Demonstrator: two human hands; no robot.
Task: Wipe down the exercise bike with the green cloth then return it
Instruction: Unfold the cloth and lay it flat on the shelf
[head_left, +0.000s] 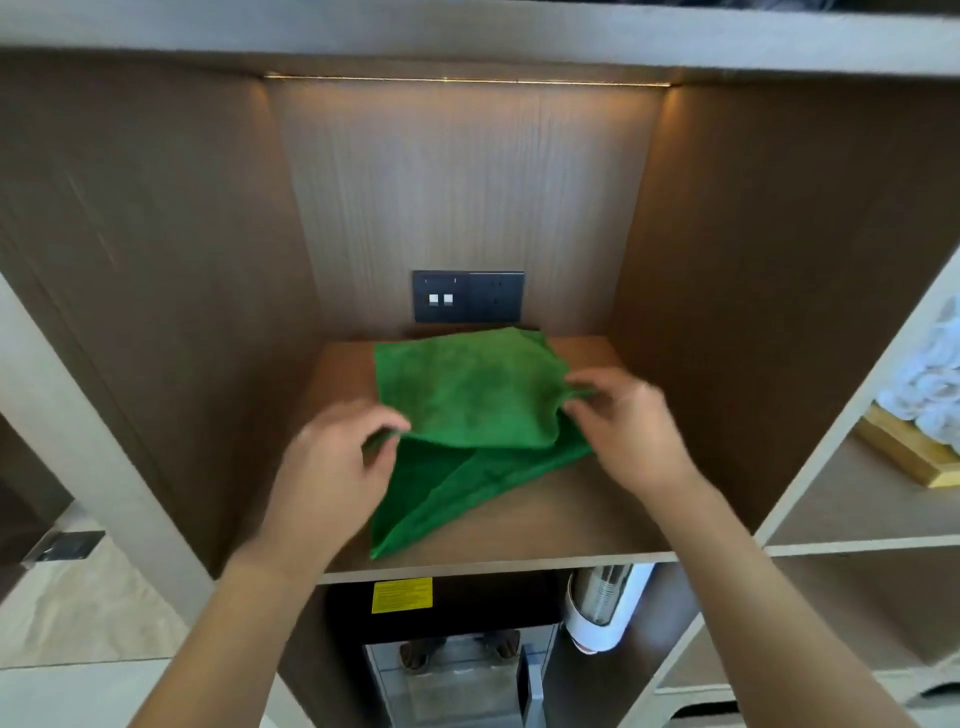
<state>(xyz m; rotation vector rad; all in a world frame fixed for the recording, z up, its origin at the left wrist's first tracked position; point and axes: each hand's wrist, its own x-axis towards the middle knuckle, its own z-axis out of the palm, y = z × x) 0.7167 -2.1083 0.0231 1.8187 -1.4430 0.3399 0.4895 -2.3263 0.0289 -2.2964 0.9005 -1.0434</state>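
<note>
Green cloth (467, 400), one, on shelf (545, 519), pinched by left hand (332, 457), right hand (628, 421).

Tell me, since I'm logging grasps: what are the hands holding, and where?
Both hold the green cloth: left hand pinches its near-left edge, right hand its right edge.

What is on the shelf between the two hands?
In the head view, only the green cloth lies between the left hand and right hand; each pinches an edge of it on the shelf.
</note>
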